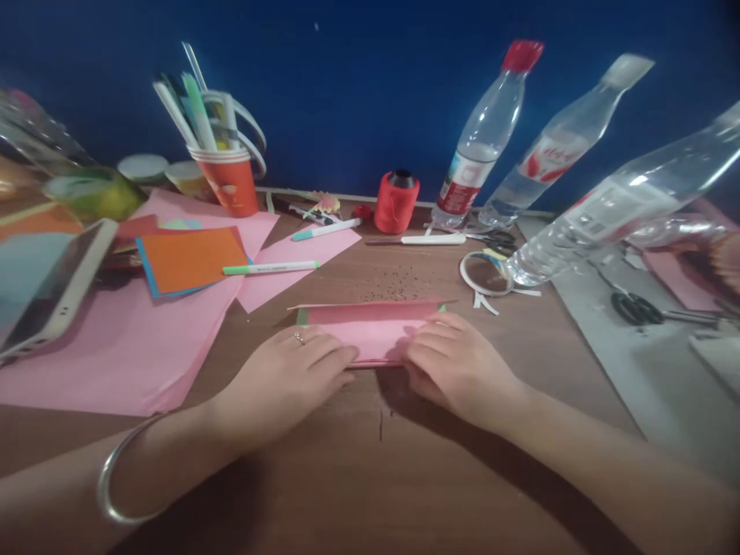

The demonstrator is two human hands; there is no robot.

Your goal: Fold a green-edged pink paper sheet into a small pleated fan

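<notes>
Pink paper (370, 333) lies between the two hands, near the middle of the tabletop (347, 493); green patches (302, 317) show at its far corners; a narrow band (378, 363) runs along its near edge. Left hand (301, 362): fingers bent over the left end of the paper, thumb at the near edge, pinching the paper between them; right hand (456, 366): fingers curled over the right end in a similar pinch; its thumb is largely hidden, so the exact contact there cannot be told.

Progress, by judgement: the near edge appears to be turned over and is secured at both ends; the far edge looks raised rather than pressed flat; the folding therefore seems partly complete, with the broad middle face left open; the number of folds remaining cannot be determined.

Surroundings: dark specks (398, 289) are scattered just beyond the far edge; a tape roll (486, 274) lies beyond the right hand, with white strips (486, 303) beside it; a knife (433, 240) lies beyond the specks, near a red spool (396, 204); a green marker (271, 268) overlaps the orange paper (193, 260) at far left; none of these is touched by either hand.
</notes>
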